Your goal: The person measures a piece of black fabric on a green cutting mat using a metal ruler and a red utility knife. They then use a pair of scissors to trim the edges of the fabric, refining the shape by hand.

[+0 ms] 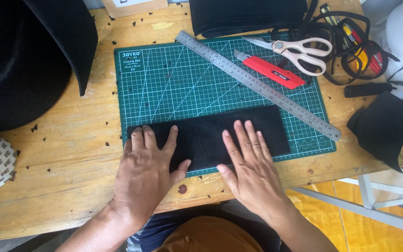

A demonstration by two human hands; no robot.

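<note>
A black rectangular piece of felt-like fabric (211, 133) lies along the near edge of a green cutting mat (173, 84) on a wooden table (71, 154). My left hand (146, 170) rests flat on the fabric's left end, fingers spread. Over the middle of the strip, my right hand (250, 165) presses down flat, fingers apart. Neither hand grips anything.
A steel ruler (257, 84) lies diagonally across the mat. Beside it are a red utility knife (269, 70) and scissors (299, 52). Black straps (355, 44) and black fabric (385, 126) sit at right, a large black sheet (29, 56) at left, folded black cloth (243, 16) behind.
</note>
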